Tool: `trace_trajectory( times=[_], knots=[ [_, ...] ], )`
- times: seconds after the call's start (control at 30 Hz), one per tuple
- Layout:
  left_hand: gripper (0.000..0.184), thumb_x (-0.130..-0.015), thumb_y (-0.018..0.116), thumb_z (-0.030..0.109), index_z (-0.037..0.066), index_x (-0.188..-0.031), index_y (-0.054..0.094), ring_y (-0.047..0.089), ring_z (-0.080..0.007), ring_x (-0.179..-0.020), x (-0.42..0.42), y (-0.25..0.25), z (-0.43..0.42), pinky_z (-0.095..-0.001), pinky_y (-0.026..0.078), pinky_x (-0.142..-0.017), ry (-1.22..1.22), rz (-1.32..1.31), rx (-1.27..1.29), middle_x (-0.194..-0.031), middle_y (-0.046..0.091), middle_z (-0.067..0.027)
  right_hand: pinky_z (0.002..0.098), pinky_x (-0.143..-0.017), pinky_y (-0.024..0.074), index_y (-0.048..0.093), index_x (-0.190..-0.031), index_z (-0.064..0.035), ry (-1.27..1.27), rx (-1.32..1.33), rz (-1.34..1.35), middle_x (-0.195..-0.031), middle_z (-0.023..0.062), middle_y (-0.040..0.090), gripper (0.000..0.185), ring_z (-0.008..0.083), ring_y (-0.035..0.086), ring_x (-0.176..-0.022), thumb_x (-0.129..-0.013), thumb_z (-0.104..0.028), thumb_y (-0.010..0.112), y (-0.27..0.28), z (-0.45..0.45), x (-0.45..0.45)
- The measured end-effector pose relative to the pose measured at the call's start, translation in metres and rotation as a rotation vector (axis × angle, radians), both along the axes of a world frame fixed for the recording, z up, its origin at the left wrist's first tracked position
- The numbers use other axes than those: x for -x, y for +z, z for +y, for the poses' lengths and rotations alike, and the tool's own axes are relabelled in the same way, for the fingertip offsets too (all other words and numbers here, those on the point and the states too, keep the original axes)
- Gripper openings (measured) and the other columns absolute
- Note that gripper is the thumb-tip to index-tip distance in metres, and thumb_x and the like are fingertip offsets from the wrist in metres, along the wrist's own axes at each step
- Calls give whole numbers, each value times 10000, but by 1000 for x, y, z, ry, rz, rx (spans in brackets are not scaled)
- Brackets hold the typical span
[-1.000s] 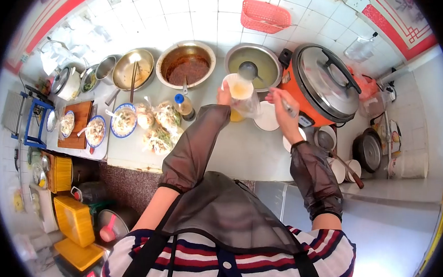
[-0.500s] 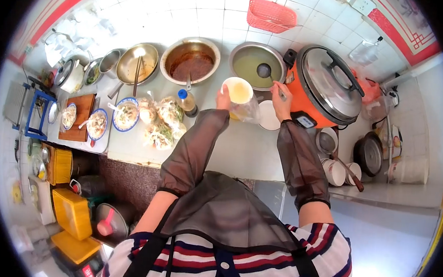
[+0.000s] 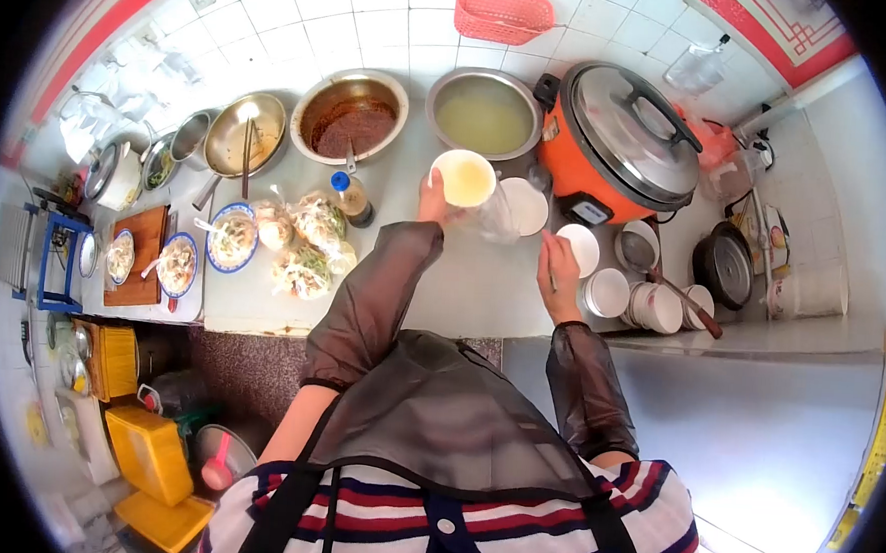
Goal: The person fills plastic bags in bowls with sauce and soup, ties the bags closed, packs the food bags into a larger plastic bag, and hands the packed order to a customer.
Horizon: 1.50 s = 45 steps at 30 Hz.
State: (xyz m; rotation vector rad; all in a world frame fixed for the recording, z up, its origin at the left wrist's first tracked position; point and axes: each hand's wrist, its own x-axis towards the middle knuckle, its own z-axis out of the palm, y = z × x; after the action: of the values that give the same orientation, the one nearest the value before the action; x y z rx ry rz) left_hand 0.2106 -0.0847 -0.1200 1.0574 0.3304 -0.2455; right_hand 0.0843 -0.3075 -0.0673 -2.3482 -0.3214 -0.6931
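A white bowl of pale yellow liquid [image 3: 465,179] is held at its left edge by my left hand [image 3: 433,198], with a clear plastic bag [image 3: 496,217] hanging beside it. My right hand [image 3: 560,273] is closed round the handle of a ladle, whose dark head [image 3: 539,177] is over the counter near a white bowl [image 3: 523,207]. Behind the held bowl stands a metal basin of greenish-yellow liquid [image 3: 483,116]. Another white bowl [image 3: 578,250] lies just beyond my right hand.
An orange cooker [image 3: 589,169] stands at the back right, stacked white bowls [image 3: 655,308] nearer. Left are a basin of red-brown sauce [image 3: 351,126], a blue-capped bottle [image 3: 352,200], bagged food [image 3: 310,240] and blue-rimmed bowls [image 3: 233,237]. A pink basket [image 3: 504,14] hangs on the wall.
The ladle has come out of the greenish-yellow liquid, and my right hand has moved toward the counter's front edge. My left hand still holds the bowl. The whole view has shifted a little.
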Motion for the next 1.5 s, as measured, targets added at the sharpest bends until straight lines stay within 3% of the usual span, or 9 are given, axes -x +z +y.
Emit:
trace_trajectory(
  times=[0.17, 0.23, 0.37, 0.57, 0.77, 0.97, 1.13, 1.33, 1.5],
  knots=[
    [584, -921, 333, 570, 155, -1332, 310, 547, -264, -1058, 36, -4, 5, -424, 530, -654, -75, 76, -80, -1266, 466, -82, 310, -704, 474, 583, -1047, 41, -51, -19, 150, -950, 132, 580, 199, 252, 596, -821, -869, -36, 535, -50, 6, -1],
    [593, -912, 371, 555, 128, -1321, 330, 564, -284, -1023, 44, -14, 2, -436, 542, -608, -39, 104, -125, -1236, 481, -112, 282, -726, 480, 590, -1027, 47, -168, -820, 255, -926, 81, 601, 204, 177, 595, -827, -910, -103, 517, -65, 14, -7],
    [588, -901, 430, 520, 81, -1290, 386, 591, -307, -971, 49, -32, -6, -452, 559, -532, -16, 85, -234, -1194, 503, -151, 268, -730, 505, 596, -1021, 60, -272, -1029, 278, -851, 105, 628, 262, 153, 616, -768, -933, -164, 491, -36, 8, -12],
    [591, -899, 383, 582, 147, -1298, 360, 582, -274, -978, 40, -42, -31, -464, 545, -599, -66, 73, -197, -1191, 513, -87, 274, -737, 507, 589, -1042, 59, -184, -989, 334, -861, 116, 633, 269, 160, 626, -791, -939, -163, 478, 48, 16, 16],
    [589, -901, 378, 585, 155, -1303, 351, 585, -243, -982, 33, -39, -24, -421, 533, -587, -105, -46, 49, -1171, 531, -78, 312, -692, 494, 585, -1084, 18, 223, 140, -63, -954, 146, 587, 235, 252, 611, -805, -853, -4, 549, 66, 22, 19],
    [656, -893, 391, 597, 126, -1337, 283, 566, -242, -1027, 74, -4, 27, -407, 530, -628, -26, -17, -95, -1229, 485, -96, 351, -699, 465, 568, -1102, -17, 226, -45, -70, -900, 142, 566, 244, 266, 586, -847, -861, -54, 562, -9, 37, -138],
    [582, -934, 370, 522, 138, -1358, 260, 530, -242, -1096, 126, 0, 67, -421, 524, -691, 55, 13, -42, -1262, 456, -93, 249, -685, 499, 580, -1048, 56, -4, -1229, 400, -864, 72, 609, 257, 151, 597, -704, -878, -136, 598, -63, 77, -181],
    [516, -964, 374, 422, 156, -1385, 240, 523, -251, -1106, 156, -52, 102, -438, 521, -755, 166, 30, 72, -1275, 450, -95, 266, -683, 476, 509, -1207, 27, 635, -893, 1476, -889, 60, 629, 439, 154, 601, -746, -859, -217, 621, -118, 120, -35],
    [450, -959, 431, 301, 108, -1356, 345, 571, -222, -1003, 164, -100, 115, -392, 523, -732, 247, 162, -30, -1183, 526, -110, 260, -584, 468, 529, -1029, 30, 415, -637, 1315, -792, 74, 622, 268, 133, 594, -696, -824, -124, 605, -88, 158, -39]
  ],
)
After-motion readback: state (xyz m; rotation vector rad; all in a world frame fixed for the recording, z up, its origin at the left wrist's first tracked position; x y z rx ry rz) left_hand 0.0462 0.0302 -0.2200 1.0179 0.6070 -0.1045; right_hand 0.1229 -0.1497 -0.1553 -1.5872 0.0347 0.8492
